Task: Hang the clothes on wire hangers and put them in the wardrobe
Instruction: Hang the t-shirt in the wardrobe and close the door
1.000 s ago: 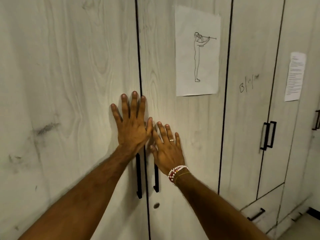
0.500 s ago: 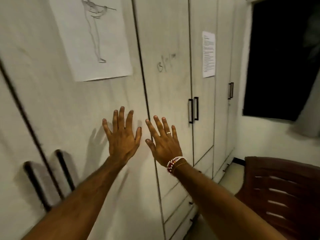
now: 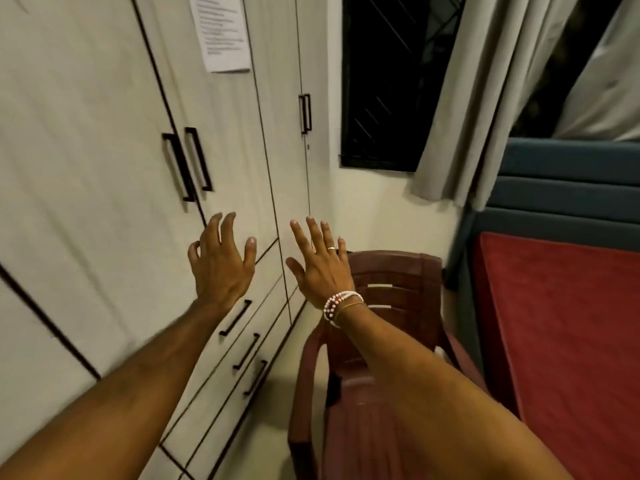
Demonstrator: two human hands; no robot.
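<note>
I see the left hand (image 3: 221, 268) raised in front of the pale wood-grain wardrobe with black bar handles (image 3: 104, 168), which fills the left side with its doors closed. The hand's fingers are loosely spread and hold nothing. The right hand (image 3: 320, 268), with bead bracelets (image 3: 335, 304) at the wrist, is just beside it on the right, fingers straight and apart, also holding nothing, above the dark red plastic chair (image 3: 398, 282). A grey curtain (image 3: 460, 98) hangs at the far right.
</note>
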